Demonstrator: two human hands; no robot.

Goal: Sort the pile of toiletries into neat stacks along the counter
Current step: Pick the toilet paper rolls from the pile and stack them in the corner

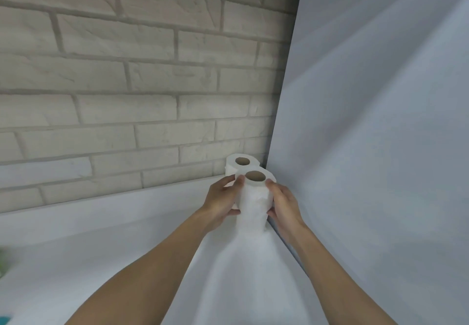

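A stack of white toilet paper rolls [253,205] stands upright on the white counter [127,235], close to the right wall. My left hand [222,204] grips its left side and my right hand [283,208] grips its right side, fingers curled round the paper. The top roll's brown cardboard core faces up. Behind it, in the corner, stands a second toilet paper stack [237,163], also core-up; its lower part is hidden by the front stack and my left hand.
A pale brick wall [127,83] runs along the back of the counter. A plain white wall panel [380,121] closes off the right side. Blurred green and teal bits [3,321] show at the far left edge.
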